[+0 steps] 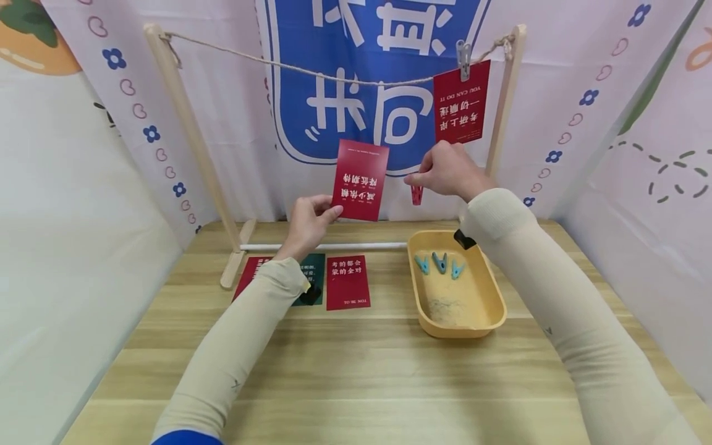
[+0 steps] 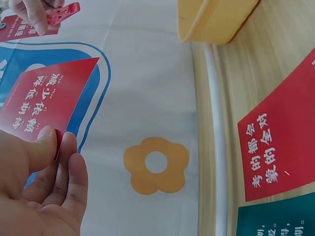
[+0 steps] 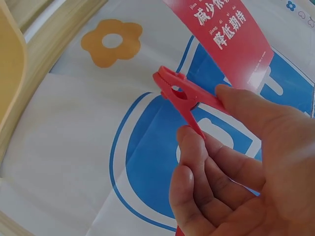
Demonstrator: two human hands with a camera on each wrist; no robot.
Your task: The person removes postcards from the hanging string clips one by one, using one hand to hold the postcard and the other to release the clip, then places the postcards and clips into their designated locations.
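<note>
My left hand [image 1: 308, 224] pinches a red card [image 1: 361, 179] by its lower corner and holds it up below the rope [image 1: 311, 69]. In the left wrist view the thumb [image 2: 47, 142] presses on the card's printed face. To the right, my right hand [image 1: 450, 170] pinches a red clothespin [image 1: 416, 195] between thumb and fingers. The right wrist view shows the clothespin [image 3: 179, 93] gripped by its two handle ends, its nose pointing away from the hand. Above that hand another red card [image 1: 461, 105] hangs from the rope by a grey clothespin [image 1: 463, 60].
A yellow basin [image 1: 456, 303] with three teal clothespins [image 1: 439, 262] stands on the wooden table [image 1: 356, 377]. Left of it lie a red card [image 1: 348, 283], a green card [image 1: 314, 272] and another red one [image 1: 250, 272]. Wooden posts [image 1: 191, 133] hold the rope, with a printed cloth behind.
</note>
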